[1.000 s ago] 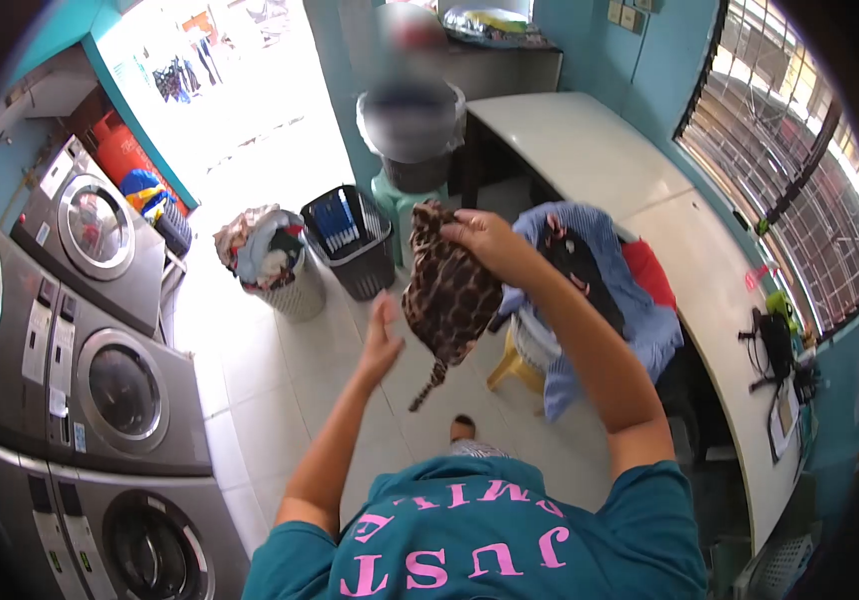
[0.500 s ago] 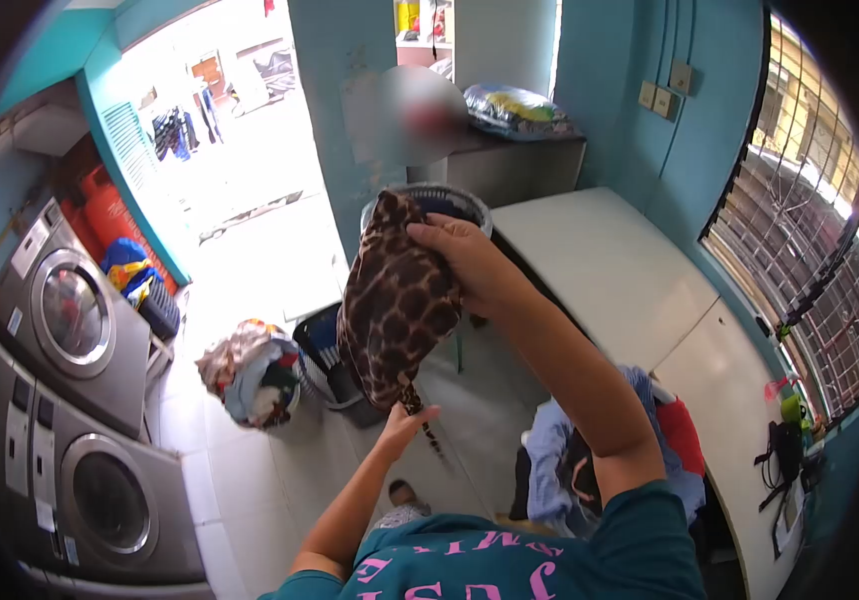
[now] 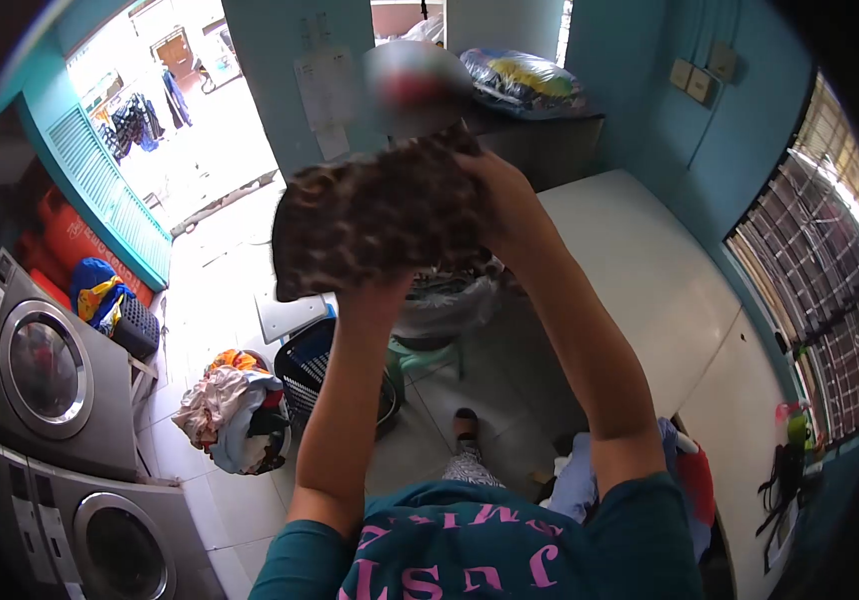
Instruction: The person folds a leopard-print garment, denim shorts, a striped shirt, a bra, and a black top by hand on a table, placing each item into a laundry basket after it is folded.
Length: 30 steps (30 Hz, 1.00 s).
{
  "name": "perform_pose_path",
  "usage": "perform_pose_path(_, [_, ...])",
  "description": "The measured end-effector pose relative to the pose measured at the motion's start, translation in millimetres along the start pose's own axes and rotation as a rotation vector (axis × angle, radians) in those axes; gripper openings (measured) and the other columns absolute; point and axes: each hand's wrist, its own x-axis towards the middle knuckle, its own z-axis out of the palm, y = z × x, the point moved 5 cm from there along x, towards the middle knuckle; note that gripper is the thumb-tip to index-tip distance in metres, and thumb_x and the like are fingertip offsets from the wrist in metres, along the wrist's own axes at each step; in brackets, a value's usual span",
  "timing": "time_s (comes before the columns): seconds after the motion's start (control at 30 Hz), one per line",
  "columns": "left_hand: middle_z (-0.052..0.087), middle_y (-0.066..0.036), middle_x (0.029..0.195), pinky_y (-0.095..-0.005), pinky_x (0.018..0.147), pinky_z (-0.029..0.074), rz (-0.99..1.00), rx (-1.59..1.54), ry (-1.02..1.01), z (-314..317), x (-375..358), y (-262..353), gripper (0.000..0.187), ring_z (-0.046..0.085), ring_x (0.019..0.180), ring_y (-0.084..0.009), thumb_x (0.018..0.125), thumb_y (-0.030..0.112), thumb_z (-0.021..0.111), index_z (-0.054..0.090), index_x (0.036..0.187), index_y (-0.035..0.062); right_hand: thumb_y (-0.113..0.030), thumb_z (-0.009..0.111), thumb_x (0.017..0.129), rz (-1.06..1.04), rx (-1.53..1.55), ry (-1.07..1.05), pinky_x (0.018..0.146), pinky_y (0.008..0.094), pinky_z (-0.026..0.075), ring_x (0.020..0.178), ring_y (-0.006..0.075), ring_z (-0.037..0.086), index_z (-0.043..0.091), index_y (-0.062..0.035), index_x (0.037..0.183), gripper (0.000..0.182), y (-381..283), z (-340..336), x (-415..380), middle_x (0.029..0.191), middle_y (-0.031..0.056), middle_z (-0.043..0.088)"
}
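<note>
A brown animal-print garment [image 3: 380,215] is held up in front of me at chest height, blurred by motion. My right hand [image 3: 498,195] grips its right end, thumb on the near side. From below, my left hand [image 3: 378,290] meets the cloth and bears its left part; the fingers are hidden behind the fabric. Beneath the garment, a basket lined with clear plastic [image 3: 445,305] stands on a green stool [image 3: 430,360], partly covered by my arms and the cloth.
A heaped laundry basket [image 3: 235,410] and a dark plastic basket [image 3: 305,365] stand on the floor to the left. Front-loading washers [image 3: 45,365] line the left wall. On the right runs a white table [image 3: 640,250], with clothes [image 3: 575,480] beside it near me. A wrapped bundle [image 3: 525,82] lies at the back.
The garment has swung from hanging upright to lying sideways and moved up and left. My left hand has risen from its dangling tie to behind the cloth. My view has shifted.
</note>
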Motion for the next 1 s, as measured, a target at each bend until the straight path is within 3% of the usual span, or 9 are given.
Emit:
perform_pose_path(0.13, [0.042,-0.011,0.127,-0.0384,0.101,0.033,0.186,0.321,0.154,-59,68,5,0.040,0.043,0.115,-0.0226,0.093,0.031,0.035,0.039,0.125,0.0079,-0.018,0.050,0.084,0.109,-0.268,0.301,0.080,0.0313,0.048,0.096,0.0171,0.057,0.047,-0.0073,0.116,0.034,23,-98,18,0.105,0.0077,0.057])
perform_pose_path(0.2, [0.043,-0.011,0.127,-0.0365,0.099,0.035,0.104,0.120,-0.060,-70,91,-19,0.038,0.043,0.115,-0.0231,0.093,0.029,0.035,0.038,0.125,0.0080,-0.030,0.050,0.086,0.285,-0.119,0.371,0.090,0.0354,0.042,0.105,0.0200,0.052,0.043,-0.0091,0.123,0.042,45,-138,31,0.113,0.0087,0.055])
perform_pose_path(0.33, [0.043,-0.010,0.127,-0.0372,0.099,0.035,0.106,0.009,-0.064,-88,139,-47,0.040,0.043,0.115,-0.0232,0.093,0.031,0.036,0.039,0.126,0.0091,-0.047,0.053,0.082,0.344,0.281,0.106,0.095,0.0369,0.037,0.112,0.0219,0.047,0.044,-0.0108,0.124,0.056,22,-158,63,0.123,0.0076,0.049])
perform_pose_path(0.47, [0.043,-0.010,0.127,-0.0373,0.098,0.036,0.107,-0.009,-0.083,-103,174,-44,0.040,0.044,0.114,-0.0233,0.092,0.031,0.038,0.039,0.126,0.0093,-0.057,0.055,0.075,0.427,-0.208,0.224,0.100,0.0379,0.028,0.122,0.0231,0.036,0.042,-0.0110,0.126,0.070,13,-197,106,0.129,0.0087,0.043])
perform_pose_path(0.5, [0.043,-0.010,0.127,-0.0372,0.098,0.036,0.114,0.003,-0.078,-106,181,-41,0.040,0.044,0.114,-0.0234,0.092,0.030,0.039,0.039,0.126,0.0093,-0.066,0.053,0.069,0.411,-0.322,0.233,0.102,0.0483,0.019,0.128,0.0279,0.024,0.036,-0.0119,0.130,0.083,15,-208,120,0.135,0.0102,0.035])
perform_pose_path(0.6, [0.043,-0.011,0.126,-0.0372,0.097,0.037,0.136,0.036,-0.063,-112,201,-31,0.041,0.044,0.114,-0.0236,0.091,0.029,0.040,0.038,0.126,0.0092,-0.068,0.045,0.074,0.538,-0.136,0.222,0.103,0.0531,0.011,0.130,0.0302,0.021,0.026,-0.0065,0.135,0.088,20,-217,134,0.137,0.0151,0.030])
perform_pose_path(0.67, [0.043,-0.011,0.126,-0.0371,0.096,0.037,0.141,0.049,-0.061,-115,214,-28,0.041,0.044,0.113,-0.0238,0.091,0.029,0.041,0.038,0.126,0.0091,-0.065,0.044,0.078,0.568,-0.073,0.230,0.098,0.0603,0.018,0.128,0.0316,0.026,0.029,-0.0076,0.133,0.081,18,-201,141,0.136,0.0150,0.031])
perform_pose_path(0.77, [0.044,-0.011,0.126,-0.0371,0.096,0.038,0.152,0.071,-0.060,-117,229,-24,0.041,0.044,0.113,-0.0240,0.090,0.028,0.043,0.038,0.127,0.0091,-0.047,0.047,0.085,0.467,0.336,0.032,0.092,0.0520,0.035,0.114,0.0299,0.045,0.042,-0.0096,0.124,0.054,14,-181,165,0.122,0.0134,0.048])
perform_pose_path(1.0, [0.044,-0.011,0.125,-0.0370,0.094,0.039,0.119,0.555,0.185,-150,215,24,0.042,0.045,0.112,-0.0245,0.089,0.026,0.046,0.037,0.127,0.0089,-0.019,0.057,0.082,0.260,0.149,0.145,0.078,0.0336,0.050,0.085,0.0218,0.062,0.051,-0.0040,0.109,0.032,-5,-176,204,0.098,0.0101,0.061])
